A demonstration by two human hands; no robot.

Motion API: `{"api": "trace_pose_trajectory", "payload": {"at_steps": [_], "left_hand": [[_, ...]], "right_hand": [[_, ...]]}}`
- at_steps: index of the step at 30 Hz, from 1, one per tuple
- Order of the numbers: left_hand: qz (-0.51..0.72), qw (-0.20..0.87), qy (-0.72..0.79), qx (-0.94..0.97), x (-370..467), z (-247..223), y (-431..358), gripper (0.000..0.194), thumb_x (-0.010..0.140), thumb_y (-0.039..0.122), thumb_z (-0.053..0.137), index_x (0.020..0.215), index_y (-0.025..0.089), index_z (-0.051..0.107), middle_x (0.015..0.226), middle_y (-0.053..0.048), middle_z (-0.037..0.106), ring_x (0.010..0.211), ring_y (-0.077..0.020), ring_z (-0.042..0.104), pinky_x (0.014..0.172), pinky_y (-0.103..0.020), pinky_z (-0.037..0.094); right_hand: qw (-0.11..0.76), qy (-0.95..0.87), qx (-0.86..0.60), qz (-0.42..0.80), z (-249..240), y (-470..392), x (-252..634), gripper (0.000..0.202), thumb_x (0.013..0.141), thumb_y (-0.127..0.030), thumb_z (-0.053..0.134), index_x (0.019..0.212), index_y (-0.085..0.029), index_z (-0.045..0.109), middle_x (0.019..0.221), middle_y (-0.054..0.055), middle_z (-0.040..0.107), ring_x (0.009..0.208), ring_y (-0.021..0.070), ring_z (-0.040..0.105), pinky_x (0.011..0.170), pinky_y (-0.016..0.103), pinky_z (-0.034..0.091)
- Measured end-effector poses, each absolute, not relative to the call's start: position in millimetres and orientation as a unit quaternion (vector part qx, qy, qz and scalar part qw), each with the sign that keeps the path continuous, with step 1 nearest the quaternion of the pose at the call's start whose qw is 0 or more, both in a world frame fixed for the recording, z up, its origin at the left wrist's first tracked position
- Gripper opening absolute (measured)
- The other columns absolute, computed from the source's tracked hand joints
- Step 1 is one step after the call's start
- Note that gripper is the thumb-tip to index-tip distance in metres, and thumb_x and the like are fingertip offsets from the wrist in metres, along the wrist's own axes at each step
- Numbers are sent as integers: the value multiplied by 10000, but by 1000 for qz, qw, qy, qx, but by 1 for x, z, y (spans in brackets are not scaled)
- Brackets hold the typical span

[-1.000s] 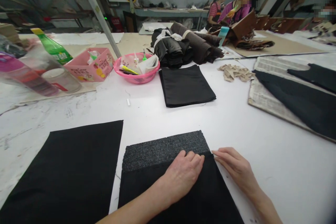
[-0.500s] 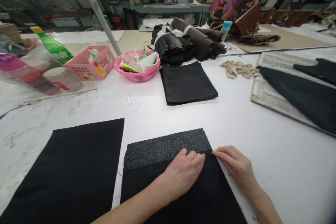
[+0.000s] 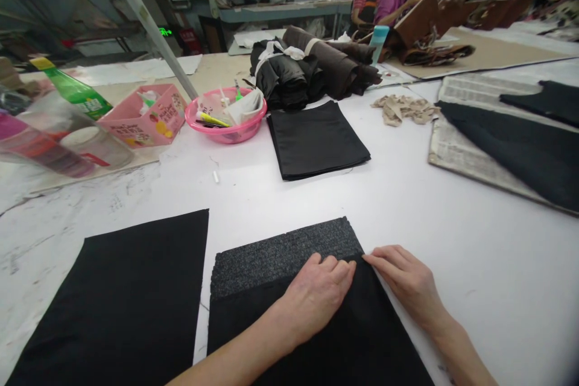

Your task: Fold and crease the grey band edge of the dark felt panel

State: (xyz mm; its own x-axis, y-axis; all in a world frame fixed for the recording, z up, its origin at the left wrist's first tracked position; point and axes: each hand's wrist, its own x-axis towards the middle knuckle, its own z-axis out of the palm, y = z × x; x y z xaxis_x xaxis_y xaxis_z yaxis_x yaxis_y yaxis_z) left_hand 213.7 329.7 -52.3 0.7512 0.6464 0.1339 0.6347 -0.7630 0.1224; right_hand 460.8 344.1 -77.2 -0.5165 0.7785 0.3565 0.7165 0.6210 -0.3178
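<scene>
Two hands work over one black cloth on the white desk [image 3: 271, 205]. The right hand [image 3: 409, 280] has its grip closed, thumb and fingertips pinching the right edge of the black cloth [image 3: 339, 344]. The left hand [image 3: 321, 289] lies on top of the same cloth, fingers curled beside that pinch; whether its grip holds any fabric, I cannot tell. One grey speckled strip [image 3: 271, 262] runs along the far end of this cloth, which lies at the near side of the desk.

To its left, a little apart, lies a second black sheet [image 3: 126, 295]. Farther out is one stack of black pieces [image 3: 319, 139]. Just left of the stack, one pink basin [image 3: 226, 136] holds a yellow marker [image 3: 213, 119], white paper and other small items. Next comes one pink box [image 3: 154, 126] with something white inside, then one green bottle [image 3: 72, 90], tilted, and one white-lidded jar [image 3: 97, 148], contents unclear.

Behind the stack are one tied black bundle [image 3: 284, 75] and a dark brown roll [image 3: 332, 66]. To the right, two black pieces [image 3: 520, 145] lie on one board [image 3: 456, 148].
</scene>
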Motion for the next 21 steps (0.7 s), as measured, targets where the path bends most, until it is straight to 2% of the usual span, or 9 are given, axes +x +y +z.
{"api": "trace_pose_trajectory", "payload": {"at_steps": [6, 14, 21], "left_hand": [[64, 26, 337, 939, 217, -48, 333, 335, 1015, 178, 325, 1330, 98, 412, 980, -52, 536, 862, -192, 491, 720, -358, 398], [44, 27, 333, 942, 221, -43, 337, 331, 1007, 189, 349, 1324, 112, 405, 1006, -71, 545, 898, -194, 495, 751, -345, 401], [51, 38, 333, 941, 220, -41, 337, 320, 996, 183, 370, 1303, 110, 419, 1006, -65, 545, 887, -195, 490, 751, -348, 406]], "right_hand": [[234, -868, -435, 56, -76, 343, 459, 217, 1005, -157, 477, 1145, -233, 624, 1042, 52, 606, 955, 189, 557, 829, 328, 451], [251, -856, -445, 84, -77, 344, 461, 230, 1010, -153, 454, 1146, -236, 621, 1034, 49, 601, 950, 183, 561, 816, 320, 472], [295, -835, -452, 112, -72, 343, 459, 261, 985, -212, 528, 1230, -260, 603, 1075, 52, 595, 960, 186, 593, 836, 309, 509]]}}
